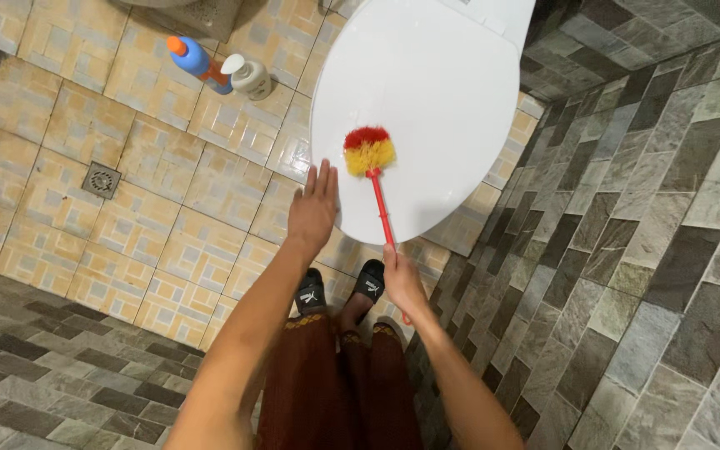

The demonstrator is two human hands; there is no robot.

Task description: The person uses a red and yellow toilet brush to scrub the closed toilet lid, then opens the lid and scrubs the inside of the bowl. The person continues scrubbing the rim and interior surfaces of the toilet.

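A white toilet with its lid (435, 92) down fills the upper middle of the view. My right hand (400, 279) grips the red handle of a toilet brush (369, 152), whose red and yellow bristle head rests on the lid. My left hand (313, 208) is stretched out flat, fingers together, at the lid's left front edge; I cannot tell whether it touches it. It holds nothing.
A blue bottle with an orange cap (199, 62) and a grey bottle with a white cap (248, 75) stand on the tiled floor left of the toilet. A floor drain (101, 179) lies at the left. A grey tiled wall (668, 233) rises on the right.
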